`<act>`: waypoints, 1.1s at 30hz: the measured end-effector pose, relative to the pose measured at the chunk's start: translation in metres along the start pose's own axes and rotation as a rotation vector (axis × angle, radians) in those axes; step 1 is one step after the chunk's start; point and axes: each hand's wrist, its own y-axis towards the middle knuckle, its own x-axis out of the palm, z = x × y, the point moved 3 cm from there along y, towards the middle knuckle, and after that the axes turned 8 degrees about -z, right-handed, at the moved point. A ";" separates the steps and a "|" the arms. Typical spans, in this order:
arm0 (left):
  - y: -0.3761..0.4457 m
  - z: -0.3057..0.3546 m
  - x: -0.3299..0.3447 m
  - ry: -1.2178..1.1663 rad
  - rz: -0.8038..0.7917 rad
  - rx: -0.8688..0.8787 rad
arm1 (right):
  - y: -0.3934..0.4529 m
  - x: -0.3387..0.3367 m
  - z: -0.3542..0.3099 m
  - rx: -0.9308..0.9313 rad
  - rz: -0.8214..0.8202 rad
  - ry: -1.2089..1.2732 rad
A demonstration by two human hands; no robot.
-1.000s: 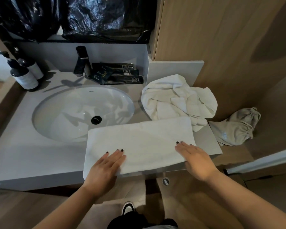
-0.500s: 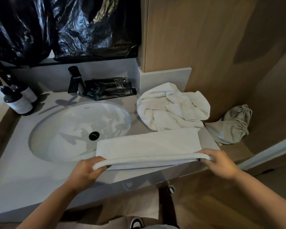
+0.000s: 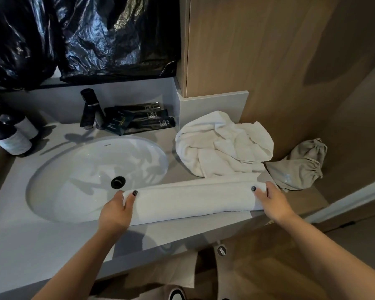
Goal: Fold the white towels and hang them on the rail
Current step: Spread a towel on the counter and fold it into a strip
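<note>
A white towel (image 3: 193, 198), folded into a long narrow strip, lies on the grey counter (image 3: 30, 241) along its front edge, partly over the sink rim. My left hand (image 3: 117, 211) grips the strip's left end, thumb on top. My right hand (image 3: 268, 200) grips its right end, thumb over the fold. A second white towel (image 3: 221, 146) sits crumpled in a heap just behind the strip, against the wooden wall. No rail shows in this view.
A white oval sink (image 3: 85, 169) with a black drain fills the counter's middle. Behind it stand a black tap (image 3: 90, 109), dark sachets (image 3: 139, 118) and two pump bottles (image 3: 11, 135) at the left. A beige drawstring bag (image 3: 299, 167) lies at the right.
The towel lay flat under both palms, then both hands lifted its near edge and folded it away from me. It is now a narrow strip with both ends gripped.
</note>
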 end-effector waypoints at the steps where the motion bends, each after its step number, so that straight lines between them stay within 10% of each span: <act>1: 0.002 0.002 0.001 0.010 0.004 -0.016 | 0.003 0.002 -0.002 0.014 0.011 -0.059; 33: 0.012 0.016 -0.009 0.256 -0.027 0.131 | 0.013 0.005 -0.001 -0.182 0.146 -0.503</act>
